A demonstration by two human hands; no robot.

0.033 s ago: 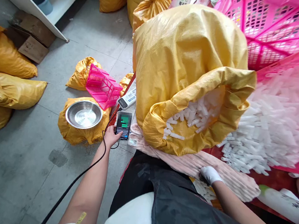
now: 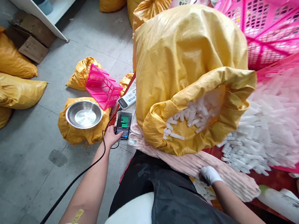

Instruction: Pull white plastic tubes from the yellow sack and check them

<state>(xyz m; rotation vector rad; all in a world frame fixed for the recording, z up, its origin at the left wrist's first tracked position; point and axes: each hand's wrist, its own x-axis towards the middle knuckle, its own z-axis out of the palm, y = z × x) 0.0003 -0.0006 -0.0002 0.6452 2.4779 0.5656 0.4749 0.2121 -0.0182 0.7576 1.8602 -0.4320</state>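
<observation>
My left hand (image 2: 111,135) reaches down to the floor side and grips a phone (image 2: 123,126) with a lit screen, thumb on its keypad. A black cable (image 2: 77,179) runs along my left forearm toward it. My right hand (image 2: 209,174), in a white glove, rests with curled fingers on a pink ribbed cloth (image 2: 187,163) at the table edge; what it holds, if anything, is hidden. Just above it lies a big yellow woven sack (image 2: 188,59), its mouth open and spilling small white plastic tubes (image 2: 192,115).
A heap of white tubes (image 2: 271,129) lies on the table under pink baskets (image 2: 277,29). On the floor: a steel bowl (image 2: 83,114) on a yellow sack, a small pink basket (image 2: 102,86), more yellow sacks (image 2: 6,90), a white shelf (image 2: 34,9). Bottles (image 2: 284,204) lie at right.
</observation>
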